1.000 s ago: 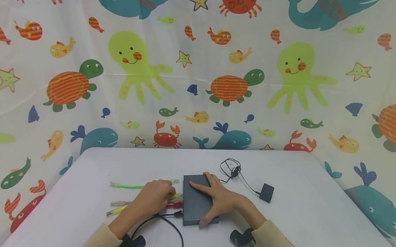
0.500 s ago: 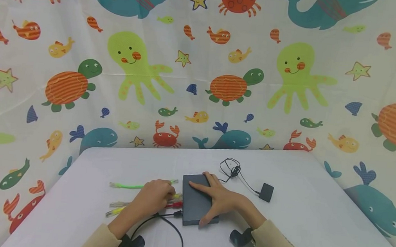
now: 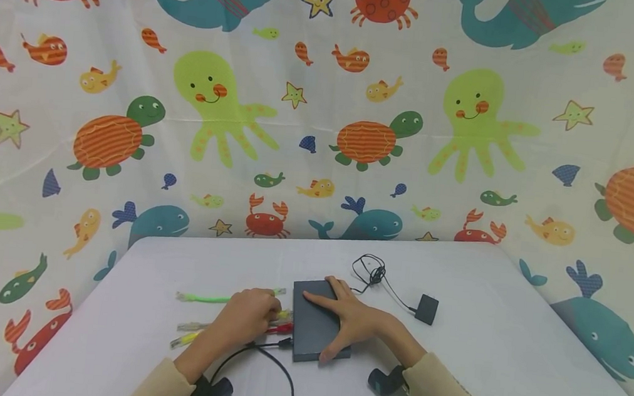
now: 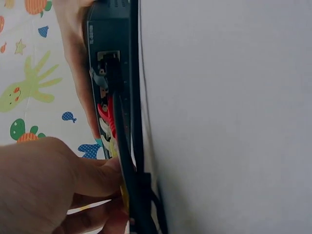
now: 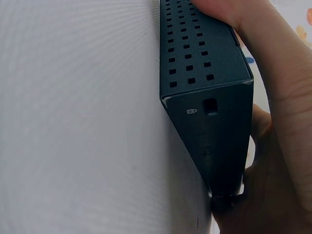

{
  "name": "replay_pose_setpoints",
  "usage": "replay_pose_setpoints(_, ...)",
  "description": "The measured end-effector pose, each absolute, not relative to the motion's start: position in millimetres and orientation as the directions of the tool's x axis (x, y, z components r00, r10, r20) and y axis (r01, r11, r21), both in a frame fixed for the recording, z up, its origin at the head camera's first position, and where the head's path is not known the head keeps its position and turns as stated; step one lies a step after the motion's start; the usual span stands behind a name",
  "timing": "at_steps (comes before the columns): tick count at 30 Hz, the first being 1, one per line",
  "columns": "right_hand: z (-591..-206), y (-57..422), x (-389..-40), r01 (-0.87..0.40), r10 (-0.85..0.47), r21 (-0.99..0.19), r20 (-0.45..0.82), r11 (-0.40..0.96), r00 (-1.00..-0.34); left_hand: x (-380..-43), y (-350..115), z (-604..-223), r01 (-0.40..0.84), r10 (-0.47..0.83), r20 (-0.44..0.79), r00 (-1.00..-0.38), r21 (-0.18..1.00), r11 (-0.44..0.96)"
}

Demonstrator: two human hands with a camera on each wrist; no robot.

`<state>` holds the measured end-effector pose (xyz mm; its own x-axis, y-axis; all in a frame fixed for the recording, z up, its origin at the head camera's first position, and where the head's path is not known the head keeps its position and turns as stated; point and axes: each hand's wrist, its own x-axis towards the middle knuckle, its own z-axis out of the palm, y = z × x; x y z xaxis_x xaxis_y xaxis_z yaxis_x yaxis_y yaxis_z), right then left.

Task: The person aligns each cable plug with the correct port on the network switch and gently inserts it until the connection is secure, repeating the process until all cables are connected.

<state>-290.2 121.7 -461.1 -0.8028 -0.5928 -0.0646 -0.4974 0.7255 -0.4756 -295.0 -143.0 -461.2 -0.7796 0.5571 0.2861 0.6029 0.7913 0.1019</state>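
A dark network switch (image 3: 311,331) lies flat on the table. My right hand (image 3: 356,321) is spread over it and grips it, thumb at the near end and fingers toward the far edge. My left hand (image 3: 245,316) pinches a yellow ethernet cable (image 3: 284,314) just behind its plug at the switch's left side. In the left wrist view, a black plug (image 4: 113,73) and a red plug (image 4: 107,119) sit in the port row, with a pale plug beyond the red one. The right wrist view shows the perforated end (image 5: 189,56) under the right thumb.
A green ethernet cable (image 3: 206,298) lies left of the switch, its far end close to it. A grey cable end (image 3: 190,326) is below that. A black cable (image 3: 286,371) loops toward the front. Right of the switch are a coiled cord (image 3: 376,273) and power adapter (image 3: 427,309).
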Motion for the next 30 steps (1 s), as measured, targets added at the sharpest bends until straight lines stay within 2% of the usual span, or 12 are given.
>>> replay_pose_setpoints(14,-461.2,120.6,-290.6,-0.504,-0.597,-0.473,-0.060,0.722,-0.800,-293.4,-144.2,-459.3,0.616,0.574,0.266,-0.775,0.111,0.780)
replay_pose_setpoints(22,-460.1,120.4,-288.3,-0.502,-0.597,-0.477,-0.061,0.722,-0.800,-293.4,-146.0,-462.4,0.622,0.568,0.314,-0.761,0.103,0.776)
replay_pose_setpoints(30,-460.9,122.1,-290.0,-0.505,-0.599,-0.478,-0.057,0.719,-0.799,-296.2,-145.3,-461.4,0.618,0.568,0.297,-0.768,0.111,0.778)
